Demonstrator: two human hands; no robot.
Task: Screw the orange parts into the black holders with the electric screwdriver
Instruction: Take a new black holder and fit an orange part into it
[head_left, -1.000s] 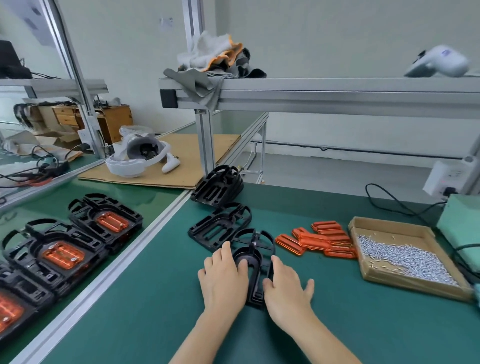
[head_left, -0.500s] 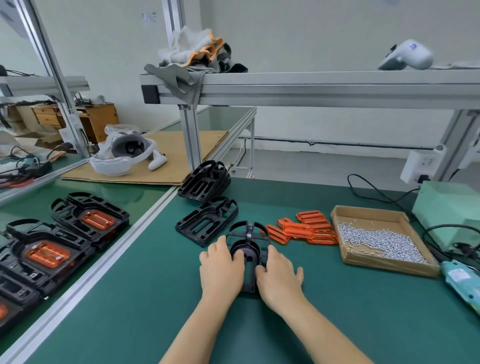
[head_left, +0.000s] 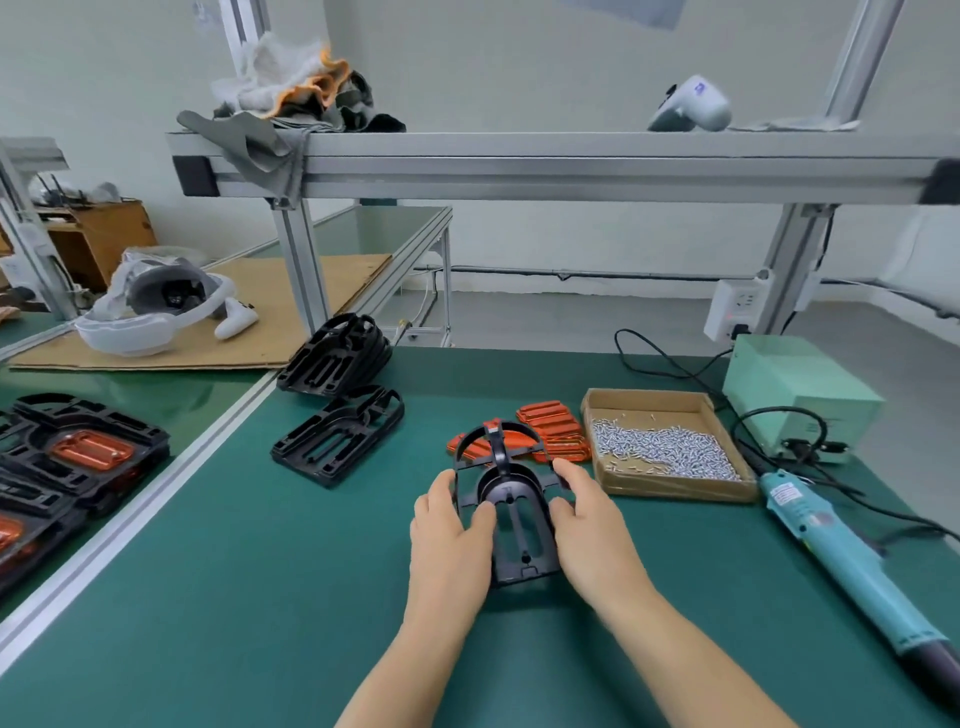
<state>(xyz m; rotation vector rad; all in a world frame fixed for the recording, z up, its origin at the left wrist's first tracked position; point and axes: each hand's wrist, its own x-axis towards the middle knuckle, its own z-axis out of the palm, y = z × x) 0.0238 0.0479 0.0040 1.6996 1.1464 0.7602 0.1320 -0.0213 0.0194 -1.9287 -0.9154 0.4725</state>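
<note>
Both hands (head_left: 452, 525) have tilted the gripped black holder (head_left: 511, 514) upward, arch pointing away.

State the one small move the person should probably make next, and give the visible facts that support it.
Probably reach the right hand to the orange parts and bring one to the black holder. Both hands grip that holder on the green mat, its recess looks empty, and the electric screwdriver lies untouched at the right.

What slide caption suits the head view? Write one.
Both hands, left hand and right hand, grip a black plastic holder on the green mat.
</note>
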